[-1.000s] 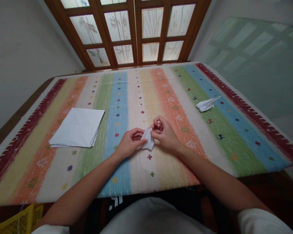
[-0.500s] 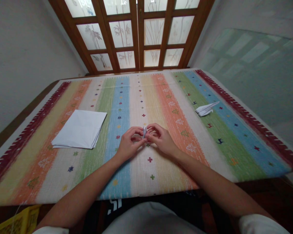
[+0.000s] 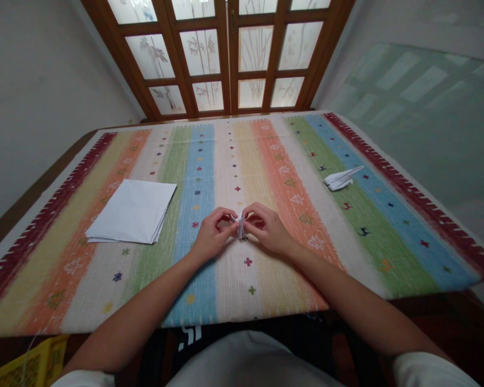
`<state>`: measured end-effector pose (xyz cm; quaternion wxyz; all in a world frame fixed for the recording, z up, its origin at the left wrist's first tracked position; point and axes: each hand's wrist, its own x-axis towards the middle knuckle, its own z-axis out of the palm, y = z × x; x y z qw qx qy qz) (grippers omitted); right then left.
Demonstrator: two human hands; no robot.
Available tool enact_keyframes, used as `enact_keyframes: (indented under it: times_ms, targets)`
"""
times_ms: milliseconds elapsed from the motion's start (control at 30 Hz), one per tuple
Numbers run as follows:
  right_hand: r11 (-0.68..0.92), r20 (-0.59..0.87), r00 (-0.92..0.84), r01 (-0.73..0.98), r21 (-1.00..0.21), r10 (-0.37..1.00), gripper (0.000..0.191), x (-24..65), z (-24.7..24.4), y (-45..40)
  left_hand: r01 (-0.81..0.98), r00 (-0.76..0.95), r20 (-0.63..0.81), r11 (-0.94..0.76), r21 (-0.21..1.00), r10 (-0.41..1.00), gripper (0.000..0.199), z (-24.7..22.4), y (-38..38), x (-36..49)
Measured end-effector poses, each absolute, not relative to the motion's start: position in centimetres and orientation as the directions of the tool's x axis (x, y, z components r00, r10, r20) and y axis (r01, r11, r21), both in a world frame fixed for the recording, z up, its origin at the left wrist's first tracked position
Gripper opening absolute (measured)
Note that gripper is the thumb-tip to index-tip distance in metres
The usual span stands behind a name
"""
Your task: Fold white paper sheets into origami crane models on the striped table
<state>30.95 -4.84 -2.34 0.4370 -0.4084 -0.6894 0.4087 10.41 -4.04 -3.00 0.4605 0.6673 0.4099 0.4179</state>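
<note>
Between my two hands, over the middle of the striped tablecloth (image 3: 229, 290), is a small piece of folded white paper (image 3: 241, 228). My left hand (image 3: 214, 232) pinches its left side between thumb and fingertips. On the opposite side my right hand (image 3: 266, 228) grips it the same way. The fingers hide much of the paper, so its exact shape cannot be made out. To the left lies a stack of white paper sheets (image 3: 131, 210), apart from my hands. A folded white paper figure (image 3: 341, 178) with a long point rests on the right side of the cloth.
Beyond the table's far edge stands a wooden door with patterned glass panes (image 3: 204, 51). A glass panel (image 3: 419, 118) is at the right wall. Below the table at the lower left is a yellow plastic basket (image 3: 32, 365).
The folded paper between my fingers looks slightly more spread and sits a little lower. Both hands have shifted only slightly. The stack and the paper figure stay in place.
</note>
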Motion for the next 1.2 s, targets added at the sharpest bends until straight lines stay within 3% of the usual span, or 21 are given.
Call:
enact_keyframes:
  times_ms: [167,300,533,667,833,933,1067,1200]
  targets:
    - [0.345,0.293,-0.204,0.302,-0.889,0.934,0.01,30.9,-2.3,-4.9,0.279,0.269,0.219,-0.294,0.914,0.938,0.008,-2.4,-4.3,10.6]
    - [0.35,0.305,-0.18,0.323,-0.88,0.935,0.007,31.7,-2.8,-4.3,0.3,0.263,0.18,-0.258,0.918,0.948,0.007,-2.3,-4.1,10.5]
    - [0.267,0.211,-0.218,0.273,-0.924,0.953,0.007,32.1,-3.1,-4.0,0.24,0.294,0.12,-0.195,0.951,0.948,0.016,-2.7,-3.9,10.4]
    - [0.242,0.186,-0.237,0.233,-0.942,0.953,0.021,31.4,-2.6,-4.6,0.098,0.331,0.102,-0.142,0.985,0.938,0.03,-3.0,-4.1,10.7]
    - [0.139,0.124,-0.286,0.031,-0.99,0.95,0.031,31.4,-2.4,-4.9,0.047,0.312,0.05,-0.068,0.997,0.949,0.042,-2.9,-4.1,10.8]
    - [0.09,0.101,-0.321,-0.049,-0.995,0.942,0.035,31.6,-2.6,-4.7,0.114,0.277,0.039,-0.073,0.991,0.96,0.04,-2.8,-3.9,10.6]
    - [0.088,0.092,-0.324,-0.029,-0.996,0.941,0.047,31.6,-3.0,-4.6,0.215,0.219,0.112,-0.16,0.963,0.969,0.036,-2.5,-3.8,10.4]
    - [0.135,0.117,-0.289,0.042,-0.99,0.95,0.038,31.3,-2.9,-4.8,0.181,0.215,0.117,-0.157,0.971,0.97,0.023,-2.4,-3.9,10.4]
